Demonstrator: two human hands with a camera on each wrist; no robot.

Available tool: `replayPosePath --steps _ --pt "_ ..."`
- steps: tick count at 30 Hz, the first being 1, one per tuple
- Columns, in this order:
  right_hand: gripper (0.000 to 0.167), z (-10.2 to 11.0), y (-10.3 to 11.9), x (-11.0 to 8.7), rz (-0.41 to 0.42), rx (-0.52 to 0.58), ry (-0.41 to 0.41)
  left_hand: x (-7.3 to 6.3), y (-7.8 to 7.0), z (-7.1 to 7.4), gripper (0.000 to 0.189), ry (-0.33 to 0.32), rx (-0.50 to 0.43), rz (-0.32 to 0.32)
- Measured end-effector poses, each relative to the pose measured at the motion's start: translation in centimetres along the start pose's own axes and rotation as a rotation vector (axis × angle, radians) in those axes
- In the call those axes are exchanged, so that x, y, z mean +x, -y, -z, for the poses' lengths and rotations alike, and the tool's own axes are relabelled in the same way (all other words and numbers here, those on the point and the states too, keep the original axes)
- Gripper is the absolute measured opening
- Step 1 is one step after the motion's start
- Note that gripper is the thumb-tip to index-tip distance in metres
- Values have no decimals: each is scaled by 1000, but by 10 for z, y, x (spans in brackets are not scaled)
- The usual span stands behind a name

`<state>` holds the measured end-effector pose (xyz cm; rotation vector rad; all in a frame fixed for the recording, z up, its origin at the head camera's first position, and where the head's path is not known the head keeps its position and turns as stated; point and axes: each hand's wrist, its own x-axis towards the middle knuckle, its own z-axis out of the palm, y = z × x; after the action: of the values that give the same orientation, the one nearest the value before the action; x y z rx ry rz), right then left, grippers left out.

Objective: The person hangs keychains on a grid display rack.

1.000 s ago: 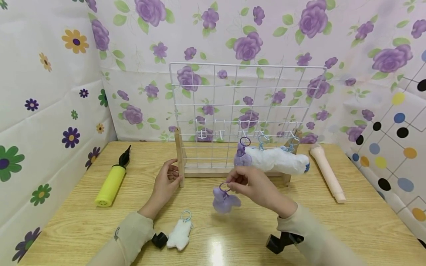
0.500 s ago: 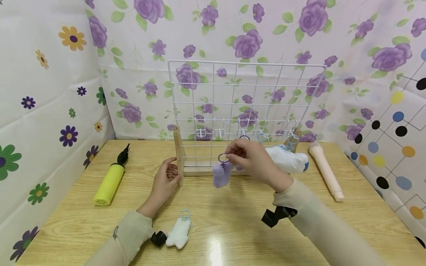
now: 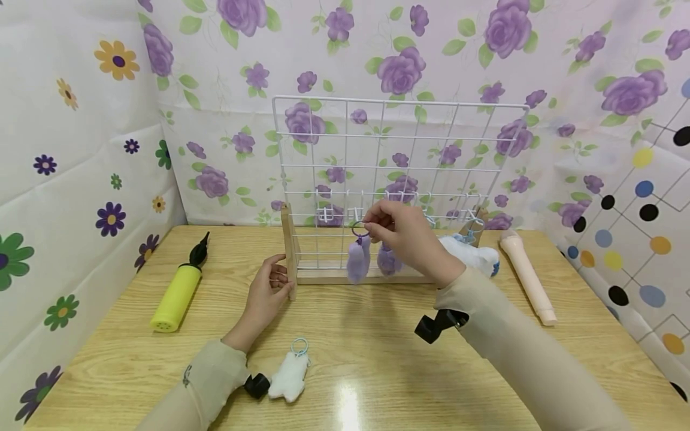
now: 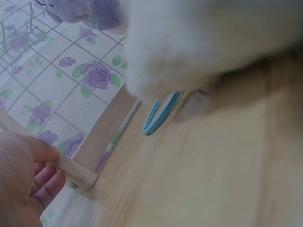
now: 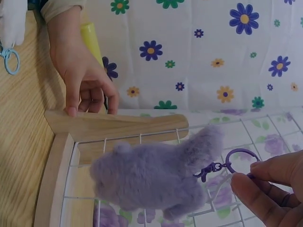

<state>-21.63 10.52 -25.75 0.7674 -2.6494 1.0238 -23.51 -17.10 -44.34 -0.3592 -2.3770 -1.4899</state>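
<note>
My right hand (image 3: 401, 230) pinches the purple ring of a fluffy purple plush keychain (image 3: 358, 263) between thumb and fingertips. In the right wrist view, this plush (image 5: 147, 175) hangs by a purple clasp (image 5: 208, 170) before the wire grid. The ring is close to a white hook (image 3: 354, 214); whether they touch I cannot tell. My left hand (image 3: 268, 293) grips the wooden side support (image 3: 289, 251) of the white grid rack (image 3: 401, 104). Another purple plush keychain (image 3: 388, 260) and white plush (image 3: 469, 254) hang farther right, partly behind my right hand and forearm.
A white plush keychain (image 3: 289, 377) with a light blue ring lies on the table (image 3: 345, 335) beside my left wrist. A yellow hand pump (image 3: 176, 299) lies at the left, a pale pink stick-shaped object (image 3: 529, 281) at the right. Another white hook (image 3: 325, 214) is on the grid's left.
My right hand has lifted the purple plush keychain up and away from me, from above the table to the hooks on the grid. The left hand stays on the wooden support.
</note>
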Motion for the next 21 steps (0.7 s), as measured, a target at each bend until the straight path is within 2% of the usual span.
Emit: replayPosePath --steps 7,16,21 --pt "6 -1 0 9 -17 -47 -6 0 1 1 61 2 11 10" --pt "6 -2 1 18 -60 -154 27 0 1 1 61 0 17 13" --pt "5 -4 1 21 -80 -163 58 -1 -1 1 61 3 8 15"
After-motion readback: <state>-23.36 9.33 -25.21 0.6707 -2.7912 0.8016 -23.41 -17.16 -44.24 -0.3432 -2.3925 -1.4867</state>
